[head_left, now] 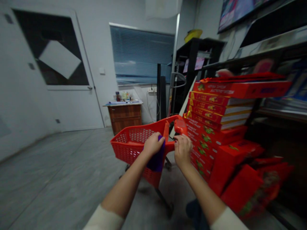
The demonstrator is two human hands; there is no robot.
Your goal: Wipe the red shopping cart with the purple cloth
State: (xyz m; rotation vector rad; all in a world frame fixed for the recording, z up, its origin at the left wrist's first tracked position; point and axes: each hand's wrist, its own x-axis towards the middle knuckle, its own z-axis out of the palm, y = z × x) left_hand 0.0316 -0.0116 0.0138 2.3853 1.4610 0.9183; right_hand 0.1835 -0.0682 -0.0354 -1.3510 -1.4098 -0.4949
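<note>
Red plastic shopping cart, glossy cardboard boxes

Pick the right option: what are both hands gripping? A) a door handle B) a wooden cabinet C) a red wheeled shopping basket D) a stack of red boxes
C: the left hand and right hand close on the top of the red wheeled shopping basket, with the stacked red boxes beside it.

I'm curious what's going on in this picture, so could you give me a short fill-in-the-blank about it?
The left hand and right hand both hold the top of a ____ shopping cart.
A purple item sits just under the ____ hand.
Stacked red boxes stand to the ____ of the cart.
Slatted ____ cover the window.

Missing words: red, left, right, blinds.
</note>
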